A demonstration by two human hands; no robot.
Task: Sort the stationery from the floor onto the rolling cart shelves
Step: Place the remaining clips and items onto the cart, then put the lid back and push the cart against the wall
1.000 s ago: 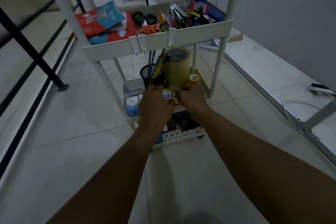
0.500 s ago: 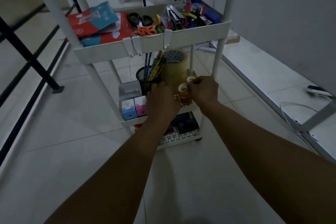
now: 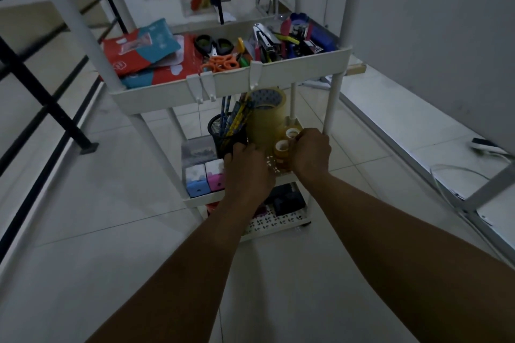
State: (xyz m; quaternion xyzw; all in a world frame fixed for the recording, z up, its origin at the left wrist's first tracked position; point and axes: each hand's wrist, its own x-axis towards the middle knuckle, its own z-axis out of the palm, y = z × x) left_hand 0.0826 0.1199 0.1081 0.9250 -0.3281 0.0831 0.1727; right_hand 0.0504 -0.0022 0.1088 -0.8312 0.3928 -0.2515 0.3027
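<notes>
- The small tape rolls [image 3: 282, 145] sat on the middle shelf [image 3: 206, 198] of the rolling cart [image 3: 331, 108], right in front of the big stack of packing tape [image 3: 266, 117] and beside the mesh pencil cup [image 3: 227, 131].
- Right hand [image 3: 310, 152] had its fingers curled in against the rear small roll [image 3: 291, 133]. It looked like a pinch on the rim, though the fingertips were mostly hidden.
- Left hand [image 3: 248, 170] was down on the shelf with fingers bent toward the pencil cup and the rolls. Couldn't tell what its grip held, if anything, since the back of the hand covered it.
- Those little rolls were probably super light and stiff: hard core ring, glossy amber film, so kinda slick on the outside. Best bet would've been a finger through the core or a pinch across the flat faces.
- Round things roll if set on edge, so laying them flat looked safer.
- Shelf was smooth white plastic with a raised lip; the bottom tray [image 3: 278, 221] had a perforated wall.
- Top shelf [image 3: 167, 92] held orange scissors [image 3: 221, 62], staplers and soft glossy packets [image 3: 139, 49].
</notes>
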